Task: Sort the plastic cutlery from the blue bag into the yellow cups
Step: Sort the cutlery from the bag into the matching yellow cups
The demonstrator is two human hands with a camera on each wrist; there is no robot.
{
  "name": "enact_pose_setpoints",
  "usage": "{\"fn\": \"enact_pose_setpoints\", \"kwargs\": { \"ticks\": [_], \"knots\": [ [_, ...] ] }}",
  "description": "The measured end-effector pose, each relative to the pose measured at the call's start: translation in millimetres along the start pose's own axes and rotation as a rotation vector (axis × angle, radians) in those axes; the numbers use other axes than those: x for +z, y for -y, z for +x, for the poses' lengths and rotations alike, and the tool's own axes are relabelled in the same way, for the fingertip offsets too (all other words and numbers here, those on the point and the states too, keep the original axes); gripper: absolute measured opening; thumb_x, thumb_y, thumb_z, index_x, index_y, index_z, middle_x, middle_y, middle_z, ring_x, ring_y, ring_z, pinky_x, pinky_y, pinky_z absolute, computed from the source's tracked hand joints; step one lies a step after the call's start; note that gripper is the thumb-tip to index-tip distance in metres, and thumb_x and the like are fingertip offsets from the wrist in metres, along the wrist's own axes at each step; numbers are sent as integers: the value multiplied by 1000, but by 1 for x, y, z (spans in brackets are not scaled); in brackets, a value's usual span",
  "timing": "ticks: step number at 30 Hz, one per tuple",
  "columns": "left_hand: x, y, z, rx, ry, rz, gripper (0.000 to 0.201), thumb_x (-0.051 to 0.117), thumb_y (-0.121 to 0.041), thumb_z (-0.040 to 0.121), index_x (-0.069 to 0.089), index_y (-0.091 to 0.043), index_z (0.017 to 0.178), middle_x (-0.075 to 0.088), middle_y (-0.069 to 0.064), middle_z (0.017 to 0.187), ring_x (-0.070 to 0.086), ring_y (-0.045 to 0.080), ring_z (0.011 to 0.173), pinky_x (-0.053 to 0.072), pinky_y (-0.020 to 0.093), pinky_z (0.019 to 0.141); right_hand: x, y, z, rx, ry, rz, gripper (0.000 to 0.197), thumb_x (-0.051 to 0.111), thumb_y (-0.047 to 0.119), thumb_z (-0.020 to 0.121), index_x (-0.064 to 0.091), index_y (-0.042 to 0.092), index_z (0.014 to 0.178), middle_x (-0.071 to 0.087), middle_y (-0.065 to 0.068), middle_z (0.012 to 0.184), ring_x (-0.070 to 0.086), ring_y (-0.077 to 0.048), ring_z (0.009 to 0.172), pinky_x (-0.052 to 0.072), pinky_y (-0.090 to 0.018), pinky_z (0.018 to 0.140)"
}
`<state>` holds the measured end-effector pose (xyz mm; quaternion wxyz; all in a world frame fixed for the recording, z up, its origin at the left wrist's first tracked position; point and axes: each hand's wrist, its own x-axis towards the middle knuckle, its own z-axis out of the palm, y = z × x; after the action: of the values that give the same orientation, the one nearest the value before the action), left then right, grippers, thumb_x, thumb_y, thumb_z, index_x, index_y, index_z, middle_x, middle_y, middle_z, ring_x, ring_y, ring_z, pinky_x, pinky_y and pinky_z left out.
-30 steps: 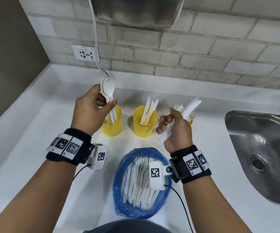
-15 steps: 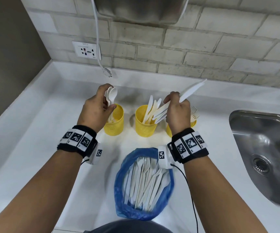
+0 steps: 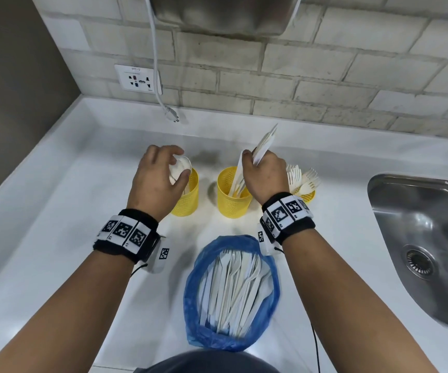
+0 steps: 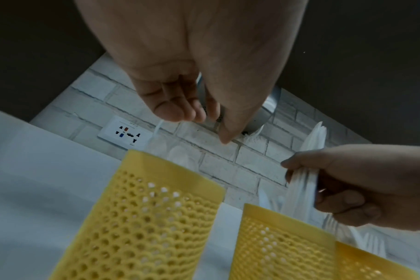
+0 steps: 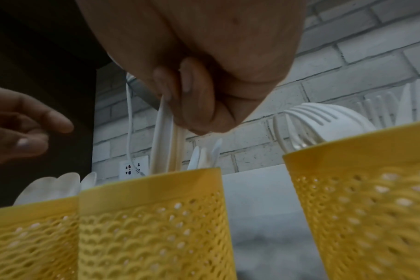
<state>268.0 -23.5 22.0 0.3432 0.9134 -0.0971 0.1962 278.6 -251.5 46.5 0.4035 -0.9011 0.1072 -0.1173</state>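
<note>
Three yellow perforated cups stand in a row on the white tabletop (image 3: 56,238), near the brick wall (image 3: 325,84). The left hand (image 3: 155,181) hovers over the left cup (image 3: 186,195); in the head view its fingers (image 3: 182,176) lie over the bowls of the spoons (image 3: 181,166) standing in that cup. The left wrist view shows those fingers loosely bent and apart, closed on nothing, so the hand seems to have let go, though the head view alone is not clear on whether it touches the spoons.

The right hand (image 3: 266,176) is over the middle cup (image 3: 232,197), fingers (image 5: 194,91) clenched around a bundle of knives (image 3: 264,142). The bundle stands nearly upright, its upper end sticking out above the fist and its lower end reaching down inside the middle cup, beside other knives already there. The right cup (image 3: 307,196), partly hidden behind the right wrist, holds forks (image 3: 301,177) with tines up.

The blue bag (image 3: 231,337) lies open on the tabletop, just in front of the cups and close to the person's body, between the two forearms. It holds a heap of white cutlery (image 3: 233,286) lying lengthwise.

A steel sink (image 3: 419,232) is set into the tabletop at the right. A socket (image 3: 138,79) sits on the wall at the left, and a white cable (image 3: 155,65) with a plug hangs loose beside it.
</note>
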Motion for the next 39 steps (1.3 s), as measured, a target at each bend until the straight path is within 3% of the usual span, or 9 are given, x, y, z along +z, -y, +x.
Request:
{"fn": "enact_pose_setpoints", "kwargs": {
  "ticks": [3, 6, 8, 11, 14, 17, 22, 25, 39],
  "knots": [
    [3, -6, -9, 10, 100, 41, 20, 75, -25, 86, 69, -24, 105, 56, -5, 97, 59, 17, 80, 51, 32, 75, 7, 0, 2, -37, 38, -33, 37, 50, 37, 101, 55, 14, 72, 63, -8, 69, 62, -34, 75, 40, -31, 67],
    [9, -3, -18, 2, 179, 113, 18, 77, -23, 85, 74, -22, 103, 63, -2, 97, 61, 22, 88, 51, 33, 77, 15, -2, 3, -49, 132, -74, 33, 52, 39, 100, 61, 7, 96, 71, -17, 88, 66, -38, 86, 49, -34, 74],
    [13, -1, -22, -6, 199, 151, 20, 77, -19, 85, 75, -20, 105, 68, 1, 100, 61, 24, 94, 49, 31, 78, 17, -3, 1, -51, 163, -111, 39, 59, 42, 96, 57, 6, 111, 70, -19, 97, 66, -39, 91, 50, -34, 75],
    [15, 1, -24, -4, 176, 153, 17, 75, -15, 86, 76, -19, 103, 71, 0, 94, 62, 23, 91, 45, 27, 75, 12, -3, -6, -91, 124, -94, 49, 69, 41, 90, 46, 8, 118, 65, -12, 93, 63, -35, 85, 42, -30, 68],
    [15, 2, -24, -17, 168, 136, 16, 74, -13, 86, 77, -19, 100, 72, -2, 89, 62, 23, 89, 48, 29, 75, 4, -2, -19, -103, 52, -29, 51, 70, 37, 89, 40, 13, 122, 57, -2, 84, 56, -25, 73, 35, -28, 64],
    [16, 2, -24, -24, 172, 112, 16, 74, -13, 85, 77, -19, 100, 72, -2, 89, 63, 23, 89, 52, 34, 78, 3, -9, -33, -148, 3, -23, 44, 65, 30, 86, 41, 16, 120, 58, -3, 82, 55, -26, 69, 35, -30, 60],
    [19, 0, -25, -16, 175, 93, 17, 73, -11, 85, 77, -19, 100, 73, -1, 89, 63, 24, 89, 53, 36, 79, 10, -28, -54, -213, 85, -213, 26, 60, 19, 87, 63, 14, 112, 66, -7, 97, 62, -30, 82, 51, -38, 66],
    [22, -1, -25, -18, 172, 79, 18, 73, -10, 85, 77, -19, 100, 73, 0, 90, 62, 25, 89, 51, 35, 80, 13, -37, -59, -226, 97, -265, 21, 60, 18, 90, 70, 14, 108, 68, -8, 97, 64, -30, 84, 53, -38, 68],
    [25, -4, -16, -28, 222, 48, 21, 73, -9, 84, 76, -20, 102, 72, 0, 94, 65, 25, 91, 55, 41, 84, 13, -45, -60, -251, 37, -235, 9, 66, 17, 94, 71, 12, 99, 67, -6, 92, 63, -26, 81, 55, -38, 69]
  ]
}}
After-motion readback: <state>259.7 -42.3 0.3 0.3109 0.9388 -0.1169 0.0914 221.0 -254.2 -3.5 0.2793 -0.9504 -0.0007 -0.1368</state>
